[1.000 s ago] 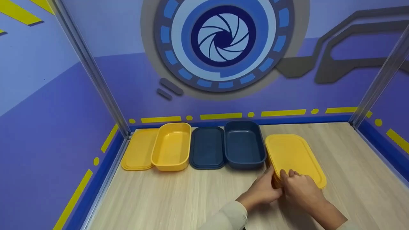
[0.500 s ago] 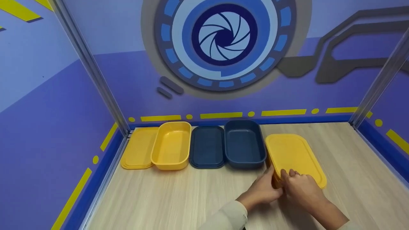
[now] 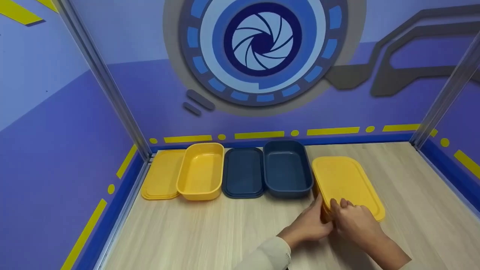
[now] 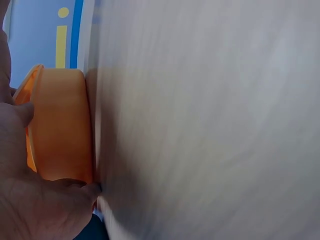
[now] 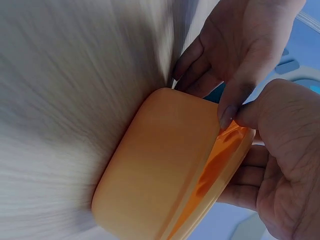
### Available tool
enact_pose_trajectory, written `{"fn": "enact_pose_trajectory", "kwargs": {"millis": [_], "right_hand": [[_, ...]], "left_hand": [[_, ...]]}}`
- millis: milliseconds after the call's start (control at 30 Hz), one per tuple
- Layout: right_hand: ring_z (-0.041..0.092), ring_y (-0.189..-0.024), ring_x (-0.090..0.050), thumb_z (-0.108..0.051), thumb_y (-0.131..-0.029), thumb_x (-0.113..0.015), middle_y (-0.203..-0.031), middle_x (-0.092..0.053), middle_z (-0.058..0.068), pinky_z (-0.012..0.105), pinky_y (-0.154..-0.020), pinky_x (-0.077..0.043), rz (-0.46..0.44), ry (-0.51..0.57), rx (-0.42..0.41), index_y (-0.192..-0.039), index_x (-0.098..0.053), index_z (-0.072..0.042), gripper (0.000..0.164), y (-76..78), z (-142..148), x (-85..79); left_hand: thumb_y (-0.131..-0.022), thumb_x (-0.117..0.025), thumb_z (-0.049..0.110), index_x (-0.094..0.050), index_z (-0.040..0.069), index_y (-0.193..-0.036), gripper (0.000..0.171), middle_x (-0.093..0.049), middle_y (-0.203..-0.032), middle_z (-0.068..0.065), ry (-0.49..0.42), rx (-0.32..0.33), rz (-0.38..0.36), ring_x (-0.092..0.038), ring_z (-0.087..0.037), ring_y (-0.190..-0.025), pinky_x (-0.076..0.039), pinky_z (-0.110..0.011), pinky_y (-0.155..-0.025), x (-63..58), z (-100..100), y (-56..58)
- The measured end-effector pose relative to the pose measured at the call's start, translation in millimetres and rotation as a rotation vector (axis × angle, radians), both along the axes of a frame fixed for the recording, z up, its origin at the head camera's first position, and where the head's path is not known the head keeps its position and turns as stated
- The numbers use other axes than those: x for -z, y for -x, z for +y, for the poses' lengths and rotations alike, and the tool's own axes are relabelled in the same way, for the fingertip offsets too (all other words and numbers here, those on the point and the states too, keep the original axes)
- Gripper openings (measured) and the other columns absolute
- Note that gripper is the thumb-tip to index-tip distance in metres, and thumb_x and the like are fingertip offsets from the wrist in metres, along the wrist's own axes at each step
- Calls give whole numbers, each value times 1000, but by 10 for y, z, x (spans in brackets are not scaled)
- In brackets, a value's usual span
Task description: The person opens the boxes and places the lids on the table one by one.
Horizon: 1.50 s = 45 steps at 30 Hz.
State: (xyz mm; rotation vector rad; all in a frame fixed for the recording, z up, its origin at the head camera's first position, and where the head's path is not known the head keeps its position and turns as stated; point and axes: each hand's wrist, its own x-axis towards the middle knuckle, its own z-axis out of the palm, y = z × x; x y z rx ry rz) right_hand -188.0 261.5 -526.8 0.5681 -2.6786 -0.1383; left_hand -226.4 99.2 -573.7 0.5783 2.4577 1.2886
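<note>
At the right of the table, a yellow lid [image 3: 347, 180] lies over a yellow food container [image 5: 155, 155]. In the right wrist view, the lid's near end is raised from the rim, leaving a slanted gap. My left hand [image 3: 309, 222] holds the container at its near left corner, thumb by the rim and fingers along the side. My right hand [image 3: 355, 224] pinches the lid's near edge between thumb and curled fingers. The left wrist view shows the container's side wall [image 4: 62, 125] standing on the table beside the left hand.
Left of the hands, in a row along the back, stand an open dark blue container [image 3: 288, 170], a dark blue lid [image 3: 243, 172], an open yellow container [image 3: 201, 170] and another yellow lid [image 3: 161, 176]. Printed panels [image 3: 131, 90] wall in the table [image 3: 210, 232].
</note>
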Motion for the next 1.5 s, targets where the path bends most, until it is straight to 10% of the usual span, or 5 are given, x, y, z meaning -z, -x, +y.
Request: {"fn": "enact_pose_trajectory", "kwargs": {"millis": [1200, 1500], "right_hand": [[17, -50, -47, -14, -77, -89, -81, -64, 12, 38, -45, -53, 61, -5, 7, -109, -72, -4, 37, -32, 29, 54], [40, -78, -80, -7, -67, -99, -108, -80, 27, 46, -57, -63, 143, 145, -30, -121, -71, 1, 61, -87, 164, -49]], "left_hand": [[-92, -68, 48, -24, 32, -171, 92, -33, -175, 8, 26, -44, -67, -38, -11, -160, -37, -31, -128, 21, 38, -19], [-93, -69, 60, -14, 44, -170, 96, -29, -176, 12, 9, -18, -57, -41, -13, -158, -38, -39, -129, 9, 33, 5]]}}
